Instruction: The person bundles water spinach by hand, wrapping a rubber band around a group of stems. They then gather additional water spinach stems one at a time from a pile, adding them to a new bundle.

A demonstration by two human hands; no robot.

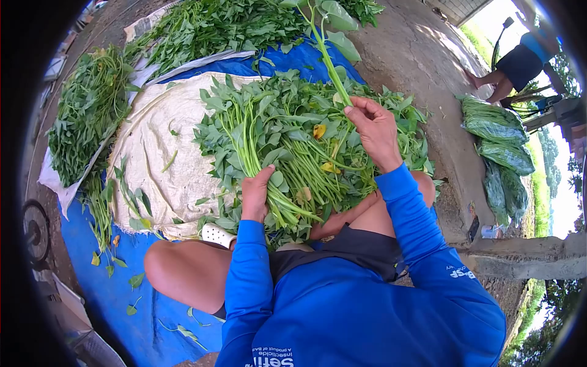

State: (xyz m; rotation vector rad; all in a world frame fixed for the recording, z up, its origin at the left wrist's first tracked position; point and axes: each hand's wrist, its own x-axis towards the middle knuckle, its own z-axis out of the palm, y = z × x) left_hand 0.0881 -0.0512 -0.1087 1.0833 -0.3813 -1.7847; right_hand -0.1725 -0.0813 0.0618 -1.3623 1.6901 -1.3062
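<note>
My left hand [254,196] is closed around a bunch of water spinach [247,144], its leaves fanning away from me and its cut stem ends pointing towards my lap. Raised to the right of it, my right hand [375,131] pinches a single thick water spinach stalk [330,66] near its lower end. That stalk leans up and away, with broad leaves at its top. Beneath both hands lies a loose heap of water spinach [312,165], with a few yellow leaves among the stems. The heap hides part of my crossed legs.
A cream woven sack [165,147] lies over a blue tarp [165,312] strewn with loose leaves. More greens form a left pile [88,116] and a far pile [226,27]. Packed green bundles [498,137] rest on the concrete at right, near another person [520,64].
</note>
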